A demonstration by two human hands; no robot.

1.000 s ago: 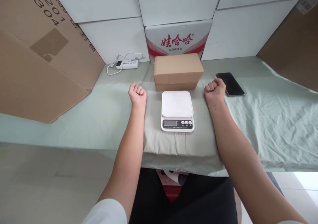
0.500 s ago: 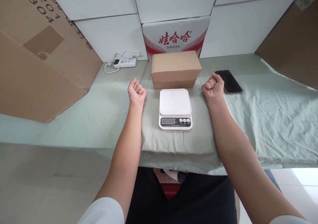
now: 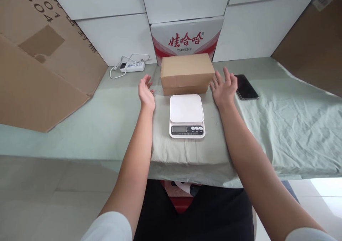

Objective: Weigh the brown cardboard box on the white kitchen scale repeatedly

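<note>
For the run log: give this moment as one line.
left hand: open, beside box | right hand: open, beside box | scale: bare, front of box | phone: right of box

Both hands are opening out of the fists they were making a second ago. The left hand (image 3: 146, 92) is now spreading its fingers, palm turned inward, and is sitting just beside the left end of the cardboard box (image 3: 187, 73). The right hand (image 3: 223, 87) is likewise uncurling, fingers fanned and palm facing inward, and is drawing in close to the box's right end, covering the near edge of the phone (image 3: 245, 86) less than before. Neither hand is touching the box.
</note>
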